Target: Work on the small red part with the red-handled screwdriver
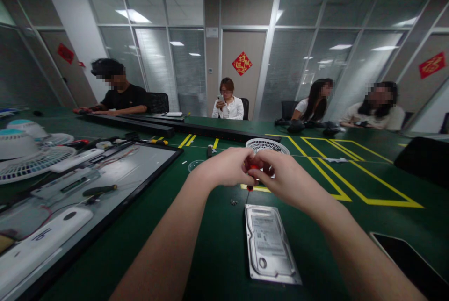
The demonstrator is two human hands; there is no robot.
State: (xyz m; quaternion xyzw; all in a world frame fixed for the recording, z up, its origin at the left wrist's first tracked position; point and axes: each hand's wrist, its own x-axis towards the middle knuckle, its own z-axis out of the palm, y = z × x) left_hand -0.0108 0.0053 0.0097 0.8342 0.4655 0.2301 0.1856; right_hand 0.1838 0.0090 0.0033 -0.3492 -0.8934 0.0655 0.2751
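Screwdriver: a small red-handled screwdriver (pixel 252 168) was pinched between both hands. Its thin dark shaft pointed down, and the tip hung above the table just beyond the drive's far edge.
Left hand: the left hand (pixel 224 168) had its fingers curled tight on the handle from the left.
Right hand: the right hand (pixel 282 175) met it from the right with fingertips closed on the same handle, and the two hands touched.
Hard drive: a silver rectangular metal hard drive (pixel 270 245) lay flat, label up, just below the hands and touched by neither.
Screws: a few tiny loose screws (pixel 233 202) lay just left of the drive's far corner.
Table: a dark green table (pixel 217 254) was marked with yellow tape lines (pixel 351 184).
Grille: a round white plastic fan grille (pixel 267 144) lay just behind the hands.
Tray: a black-framed grey tray (pixel 147 163) at the left held white plastic parts and wires.
Slab: a flat black slab (pixel 410 263) lay near the right forearm.
People: four people sat along the far side.
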